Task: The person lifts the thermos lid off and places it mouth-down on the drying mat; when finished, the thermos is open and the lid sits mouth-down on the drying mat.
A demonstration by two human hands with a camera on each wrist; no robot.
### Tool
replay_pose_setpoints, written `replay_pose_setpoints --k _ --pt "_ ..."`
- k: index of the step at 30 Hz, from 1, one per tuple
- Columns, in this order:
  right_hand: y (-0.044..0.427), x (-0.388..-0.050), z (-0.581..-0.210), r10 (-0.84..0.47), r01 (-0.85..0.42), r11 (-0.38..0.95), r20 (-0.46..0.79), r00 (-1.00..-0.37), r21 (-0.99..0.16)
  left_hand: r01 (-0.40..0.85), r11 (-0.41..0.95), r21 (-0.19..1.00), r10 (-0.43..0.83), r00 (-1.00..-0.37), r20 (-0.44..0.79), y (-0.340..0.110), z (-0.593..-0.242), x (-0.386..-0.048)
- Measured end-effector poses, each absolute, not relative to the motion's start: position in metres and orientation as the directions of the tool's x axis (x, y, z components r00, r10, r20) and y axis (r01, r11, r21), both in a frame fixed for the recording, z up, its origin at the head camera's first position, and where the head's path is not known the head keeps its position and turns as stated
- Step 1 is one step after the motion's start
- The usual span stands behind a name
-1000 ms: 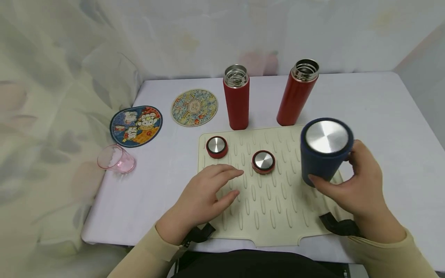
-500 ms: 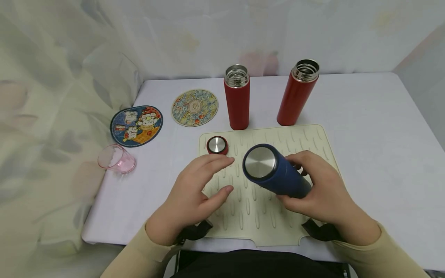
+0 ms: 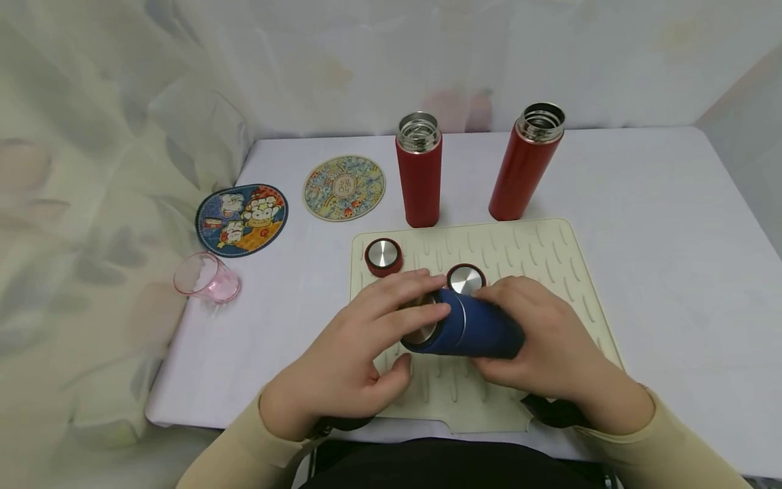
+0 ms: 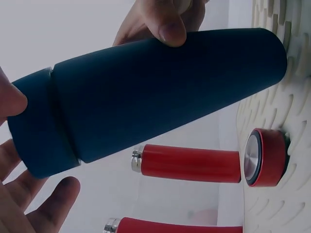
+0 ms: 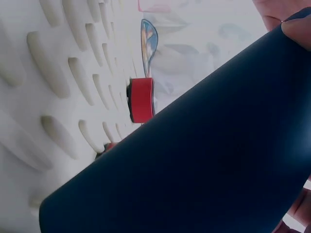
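A blue thermos flask (image 3: 485,327) with its lid on is tilted over, its lid end toward my left hand. My right hand (image 3: 544,339) grips its body, fingers on the far side and thumb on the near side. My left hand (image 3: 366,343) is around the blue lid (image 4: 41,126), its fairly straight fingers over the steel top and its thumb apart from them; how firmly it touches cannot be told. Behind the flask two red lids with steel tops, the left lid (image 3: 383,257) and the middle lid (image 3: 466,279), lie on a cream ridged mat (image 3: 550,251).
Two lidless red flasks stand beyond the mat, a left flask (image 3: 420,176) and a right flask (image 3: 527,163). To the left lie a round patterned coaster (image 3: 344,188), an oval cartoon coaster (image 3: 241,221) and a pink transparent glass (image 3: 210,278) on the white table (image 3: 666,272).
My right hand has brought the blue flask leftward and tipped it over, from upright to lid-left. My left hand, first apart from it, is now over its lid.
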State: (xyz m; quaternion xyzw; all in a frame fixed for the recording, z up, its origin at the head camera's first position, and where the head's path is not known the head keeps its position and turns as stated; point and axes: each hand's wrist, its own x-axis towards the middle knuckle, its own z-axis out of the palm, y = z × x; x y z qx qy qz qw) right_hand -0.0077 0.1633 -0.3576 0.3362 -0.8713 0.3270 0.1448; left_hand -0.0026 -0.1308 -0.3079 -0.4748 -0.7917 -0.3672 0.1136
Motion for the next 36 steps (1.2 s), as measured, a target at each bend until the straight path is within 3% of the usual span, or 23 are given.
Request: replay_pose_setpoints --k 8,20,25,28,33,36 --pt "0.1609 -0.0071 -0.3605 -0.509 -0.7 0.561 0.482 -0.713 -0.442 0.846 0.241 0.475 0.652 -0.504 0.566 -0.1301 -0.3103 -0.0038" --pt "0.1586 -0.0059 -0.363 -0.516 -0.708 0.554 0.487 -0.705 -0.439 0.768 0.441 0.465 0.541 -0.641 0.544 -0.1309 -0.3133 -0.0035" --pt "0.1583 -0.0068 -0.3634 -0.528 -0.72 0.554 0.492 -0.692 -0.419 0.744 0.497 0.447 0.519 -0.667 0.534 -0.1311 -0.3158 -0.004" --pt "0.1589 -0.0076 -0.3625 -0.528 -0.725 0.549 0.499 -0.687 -0.416 0.792 0.408 0.454 0.57 -0.609 0.552 -0.1333 -0.3161 -0.0052" --pt "0.1603 -0.0077 -0.3589 -0.527 -0.736 0.541 0.518 -0.673 -0.406 0.888 0.19 0.419 0.659 -0.431 0.616 -0.133 -0.3158 -0.0057" --pt "0.1609 -0.007 -0.3574 -0.527 -0.738 0.544 0.521 -0.671 -0.399 0.904 0.161 0.395 0.663 -0.396 0.635 -0.1303 -0.3161 -0.0059"
